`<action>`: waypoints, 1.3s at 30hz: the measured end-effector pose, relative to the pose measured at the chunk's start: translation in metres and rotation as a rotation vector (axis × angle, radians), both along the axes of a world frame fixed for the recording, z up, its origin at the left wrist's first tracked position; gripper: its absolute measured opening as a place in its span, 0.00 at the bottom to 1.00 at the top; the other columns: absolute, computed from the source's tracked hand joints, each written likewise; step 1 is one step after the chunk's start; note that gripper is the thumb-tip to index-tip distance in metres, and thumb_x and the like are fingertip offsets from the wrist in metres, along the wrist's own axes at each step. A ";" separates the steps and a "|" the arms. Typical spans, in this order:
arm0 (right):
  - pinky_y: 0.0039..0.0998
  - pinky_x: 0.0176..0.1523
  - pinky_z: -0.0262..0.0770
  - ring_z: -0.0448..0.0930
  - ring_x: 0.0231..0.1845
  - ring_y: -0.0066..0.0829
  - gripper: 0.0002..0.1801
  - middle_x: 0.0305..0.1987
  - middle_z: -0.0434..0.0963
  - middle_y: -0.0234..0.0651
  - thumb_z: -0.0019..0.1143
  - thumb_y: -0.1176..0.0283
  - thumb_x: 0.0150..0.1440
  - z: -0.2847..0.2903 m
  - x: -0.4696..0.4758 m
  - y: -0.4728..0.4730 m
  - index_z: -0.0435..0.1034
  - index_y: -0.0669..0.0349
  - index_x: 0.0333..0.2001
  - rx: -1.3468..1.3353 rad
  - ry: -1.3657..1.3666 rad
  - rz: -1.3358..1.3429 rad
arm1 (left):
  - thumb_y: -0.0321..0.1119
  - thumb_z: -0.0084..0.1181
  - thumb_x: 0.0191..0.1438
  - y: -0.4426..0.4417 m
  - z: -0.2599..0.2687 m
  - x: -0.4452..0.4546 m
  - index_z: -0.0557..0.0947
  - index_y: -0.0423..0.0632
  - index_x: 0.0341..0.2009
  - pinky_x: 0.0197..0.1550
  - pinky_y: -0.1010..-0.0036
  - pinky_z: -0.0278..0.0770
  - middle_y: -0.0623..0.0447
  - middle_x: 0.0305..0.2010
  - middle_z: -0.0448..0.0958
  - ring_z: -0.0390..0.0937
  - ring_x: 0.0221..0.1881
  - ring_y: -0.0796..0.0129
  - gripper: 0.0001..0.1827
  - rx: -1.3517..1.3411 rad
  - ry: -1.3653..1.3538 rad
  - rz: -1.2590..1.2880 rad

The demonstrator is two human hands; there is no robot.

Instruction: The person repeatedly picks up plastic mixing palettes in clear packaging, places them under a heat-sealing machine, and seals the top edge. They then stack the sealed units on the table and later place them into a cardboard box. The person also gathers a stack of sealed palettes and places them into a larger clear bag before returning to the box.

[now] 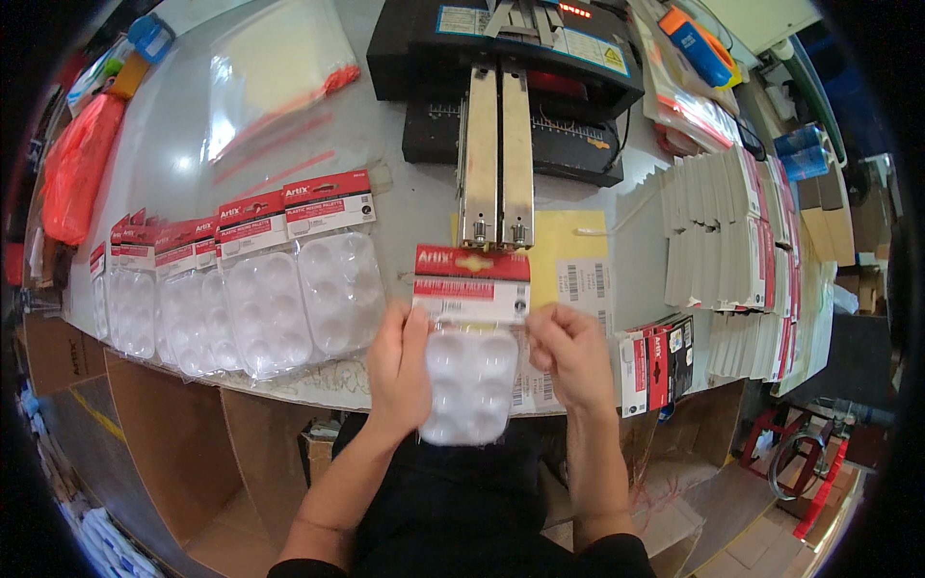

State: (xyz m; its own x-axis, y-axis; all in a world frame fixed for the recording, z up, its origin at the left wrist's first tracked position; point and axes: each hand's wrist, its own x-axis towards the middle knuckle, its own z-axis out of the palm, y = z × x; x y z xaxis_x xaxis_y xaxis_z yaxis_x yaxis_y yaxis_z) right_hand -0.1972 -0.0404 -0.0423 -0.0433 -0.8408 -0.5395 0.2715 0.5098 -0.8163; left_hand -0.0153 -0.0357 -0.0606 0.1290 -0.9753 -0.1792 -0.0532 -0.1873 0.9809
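Note:
A bagged white plastic mixing palette (471,386) with round wells is held upright before me, under a red and white header card (473,296). My left hand (401,372) grips its left edge, thumb in front, where card and clear bag meet. On the opposite side my right hand (571,354) has its fingers curled at the card's lower right corner, pinching the edge. The card's top lies just below the front ends of two metal rails (498,159). These rails stick out of a black double-headed stapling machine (506,65).
Several carded palettes (267,311) lie overlapping on the left. Stacked header cards (715,238) stand at right, with loose cards (654,368) nearer the edge. A yellow sheet (571,238) and barcode labels (578,278) lie beneath the work. Clear bags (282,65) lie behind; cardboard boxes (173,448) stand below.

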 end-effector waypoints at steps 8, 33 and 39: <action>0.17 0.22 0.59 0.65 0.16 0.13 0.06 0.18 0.69 0.26 0.55 0.75 0.54 -0.024 0.004 -0.017 0.72 0.66 0.26 -0.060 -0.068 -0.100 | 0.36 0.38 0.65 -0.020 -0.030 -0.004 0.66 0.43 0.27 0.33 0.79 0.64 0.56 0.23 0.63 0.59 0.28 0.77 0.14 0.025 0.154 0.003; 0.38 0.64 0.60 0.63 0.65 0.49 0.40 0.61 0.65 0.54 0.70 0.64 0.43 -0.021 -0.104 0.088 0.62 0.69 0.57 -0.123 1.634 -0.097 | 0.37 0.62 0.46 -0.024 -0.001 0.068 0.75 0.43 0.37 0.48 0.60 0.66 0.44 0.45 0.66 0.66 0.48 0.49 0.16 -0.348 -0.988 0.200; 0.36 0.58 0.68 0.74 0.55 0.44 0.35 0.53 0.74 0.48 0.72 0.66 0.39 -0.004 -0.087 0.074 0.69 0.66 0.52 -0.012 1.546 -0.220 | 0.32 0.62 0.48 0.012 -0.041 -0.018 0.72 0.42 0.33 0.50 0.66 0.68 0.44 0.44 0.69 0.70 0.45 0.55 0.13 -0.211 -0.712 -0.233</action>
